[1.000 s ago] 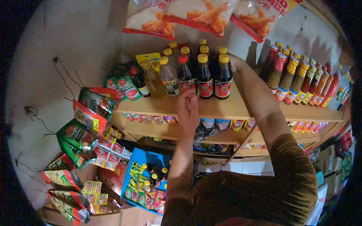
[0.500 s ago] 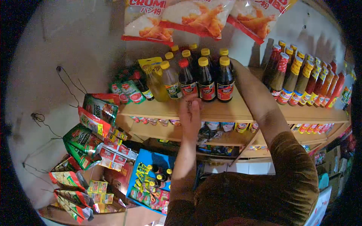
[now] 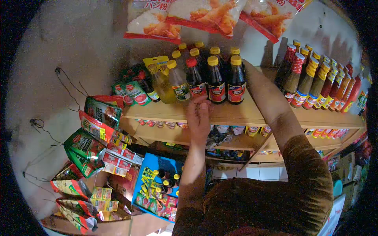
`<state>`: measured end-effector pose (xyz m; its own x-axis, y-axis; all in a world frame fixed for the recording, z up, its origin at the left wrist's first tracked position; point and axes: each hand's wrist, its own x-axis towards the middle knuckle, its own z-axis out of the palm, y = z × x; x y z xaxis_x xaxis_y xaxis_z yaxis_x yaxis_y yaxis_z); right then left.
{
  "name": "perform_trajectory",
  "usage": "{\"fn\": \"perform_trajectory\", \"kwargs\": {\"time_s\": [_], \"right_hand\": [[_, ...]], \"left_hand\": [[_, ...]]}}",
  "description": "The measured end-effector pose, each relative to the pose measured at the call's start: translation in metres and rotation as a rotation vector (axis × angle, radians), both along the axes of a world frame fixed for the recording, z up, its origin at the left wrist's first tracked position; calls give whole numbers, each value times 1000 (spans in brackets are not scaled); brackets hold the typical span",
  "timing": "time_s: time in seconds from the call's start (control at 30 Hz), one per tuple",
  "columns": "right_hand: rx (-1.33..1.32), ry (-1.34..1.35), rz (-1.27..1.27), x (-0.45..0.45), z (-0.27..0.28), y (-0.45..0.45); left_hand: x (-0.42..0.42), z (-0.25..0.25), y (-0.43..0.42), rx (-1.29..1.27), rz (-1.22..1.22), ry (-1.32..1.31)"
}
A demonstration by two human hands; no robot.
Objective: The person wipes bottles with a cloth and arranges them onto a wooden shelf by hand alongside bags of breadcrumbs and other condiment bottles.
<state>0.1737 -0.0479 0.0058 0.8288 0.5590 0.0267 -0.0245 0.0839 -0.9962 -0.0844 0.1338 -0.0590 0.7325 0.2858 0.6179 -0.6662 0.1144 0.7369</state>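
Observation:
My left hand [image 3: 199, 116] is at the front edge of the upper shelf, its fingertips at the lower front of a red-capped bottle of dark sauce [image 3: 195, 74]. The fingers point up and do not wrap round the bottle. My right arm [image 3: 267, 96] reaches past the right end of this bottle group, and its hand is hidden behind the dark bottles. Two yellow-capped dark sauce bottles [image 3: 216, 80] [image 3: 236, 80] stand upright right of the red-capped one. To its left are a clear bottle [image 3: 178, 80] and a bottle of yellow liquid [image 3: 160, 86].
Assorted sauce bottles [image 3: 311, 80] line the wooden shelf [image 3: 256, 112] at right. Bread crumb packs [image 3: 204, 15] hang above. Seasoning pouches [image 3: 84, 149] hang from wires on the left wall. A blue tray [image 3: 151, 159] with small bottles and sachets sits below.
The view has shifted slightly. My left hand stays at the red-capped bottle, and my right arm remains stretched behind the bottles. No bottle has clearly moved.

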Motion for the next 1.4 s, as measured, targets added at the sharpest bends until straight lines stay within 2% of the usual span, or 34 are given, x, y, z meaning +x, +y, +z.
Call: {"fn": "perform_trajectory", "kwargs": {"time_s": [0.33,0.43,0.53,0.57,0.63,0.67,0.7,0.77,0.8,0.9,0.93,1.03,1.2,1.4], "right_hand": [[37,17,-20,2,-1,-2],[59,25,-37,6,-1,-4],[102,38,-65,17,-2,-8],[117,40,-80,22,-3,-9],[114,44,-128,30,-8,-17],[58,31,-160,31,-7,-19],[1,20,-190,32,-6,-20],[140,68,-271,-14,15,-19],[104,154,-260,-37,26,-21],[173,167,-325,-93,44,-18],[204,205,-213,-79,29,-24],[261,130,-321,-77,15,-17],[237,107,-263,-67,7,-14],[233,165,-278,-102,29,-8]], "left_hand": [[-1,4,1,73,121,-22],[-1,1,7,79,37,-18],[-3,3,4,145,180,-29],[-3,2,3,98,126,-8],[-2,0,4,11,10,37],[-1,1,6,148,153,-44],[3,-2,8,105,117,-46],[10,-13,8,16,51,-44],[12,-15,5,-87,-11,-41],[3,-5,5,-42,42,19],[4,-7,5,-42,36,25],[7,-8,6,-31,35,4],[7,-1,5,87,169,-122],[6,-9,10,-7,-6,-25]]}}
